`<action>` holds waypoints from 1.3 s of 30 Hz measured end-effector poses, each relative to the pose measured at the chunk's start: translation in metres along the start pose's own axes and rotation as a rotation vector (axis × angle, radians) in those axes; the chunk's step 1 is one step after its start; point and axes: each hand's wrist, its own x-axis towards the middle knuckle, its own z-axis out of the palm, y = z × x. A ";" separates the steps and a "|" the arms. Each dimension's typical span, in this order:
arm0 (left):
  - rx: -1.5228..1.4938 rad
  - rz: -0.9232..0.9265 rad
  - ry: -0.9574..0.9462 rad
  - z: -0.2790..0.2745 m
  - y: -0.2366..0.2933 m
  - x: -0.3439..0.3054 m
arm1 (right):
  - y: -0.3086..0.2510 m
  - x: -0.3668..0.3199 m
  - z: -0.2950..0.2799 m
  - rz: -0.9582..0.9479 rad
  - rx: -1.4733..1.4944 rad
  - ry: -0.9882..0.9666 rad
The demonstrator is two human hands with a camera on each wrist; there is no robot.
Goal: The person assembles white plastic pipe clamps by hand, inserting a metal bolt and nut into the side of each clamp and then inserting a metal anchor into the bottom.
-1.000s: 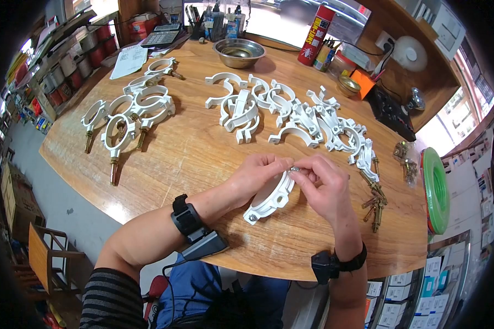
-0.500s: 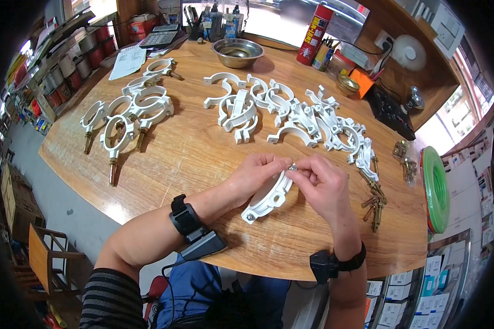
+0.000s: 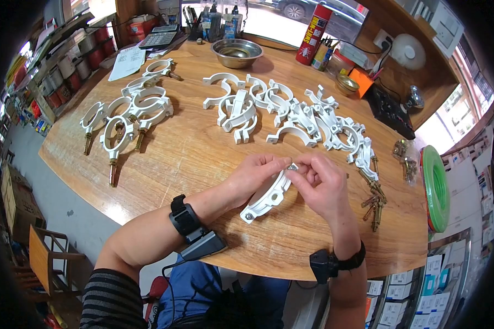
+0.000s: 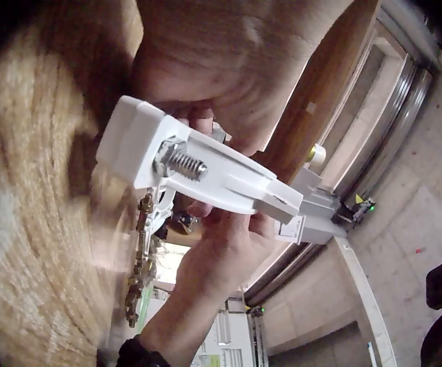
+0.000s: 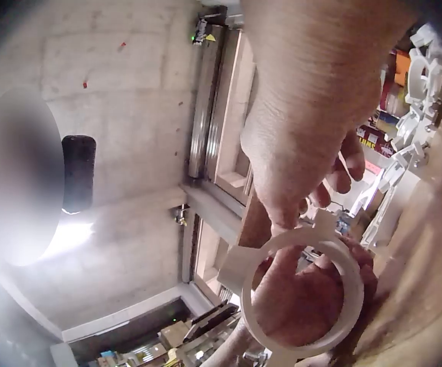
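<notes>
Fingertips [image 3: 306,171] of my right hand [image 3: 325,189] pinch a small metal fastener [image 3: 292,166] at the top ear of the white pipe clamp [image 3: 266,200]. My left hand [image 3: 257,171] grips that ear just beside it. The clamp slants down toward the wooden table [image 3: 192,156], near loose bolts [image 3: 374,204]. I'd turn gently, with the thread square and the clamp steadied.

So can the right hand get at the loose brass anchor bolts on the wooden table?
Probably yes: the brass anchor bolts lie close beside the right hand, bare table between them, though it is busy pinching a fastener on the white plastic clamp.
</notes>
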 end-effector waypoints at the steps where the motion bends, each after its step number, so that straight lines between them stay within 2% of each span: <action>1: -0.023 0.015 -0.007 -0.001 -0.004 0.003 | -0.003 0.001 -0.001 0.005 0.014 -0.006; 5: -0.046 0.030 0.018 0.001 -0.001 0.000 | 0.007 0.001 0.008 -0.139 0.074 0.090; 14: -0.028 0.018 -0.004 -0.001 -0.002 0.001 | -0.002 0.000 0.002 -0.024 0.001 0.037; 16: -0.027 0.017 -0.006 -0.003 -0.003 0.002 | 0.002 0.000 0.003 -0.113 -0.016 0.033; 20: -0.036 0.023 0.039 0.001 -0.001 0.000 | 0.006 0.000 0.008 -0.147 0.006 0.076; 23: -0.038 0.007 0.007 -0.002 -0.004 0.003 | 0.007 -0.001 0.007 -0.116 0.002 0.056; 25: -0.033 0.001 0.002 -0.003 -0.004 0.003 | 0.006 -0.003 0.006 0.001 -0.012 0.014; 26: -0.028 -0.005 -0.002 -0.003 -0.004 0.003 | 0.005 -0.003 0.006 0.001 -0.012 0.015; 35: -0.045 0.026 0.014 0.000 -0.004 0.002 | 0.006 0.000 0.008 -0.130 0.038 0.064; 39: 0.011 -0.007 0.029 0.003 0.002 -0.002 | 0.006 -0.003 0.006 -0.020 0.023 0.034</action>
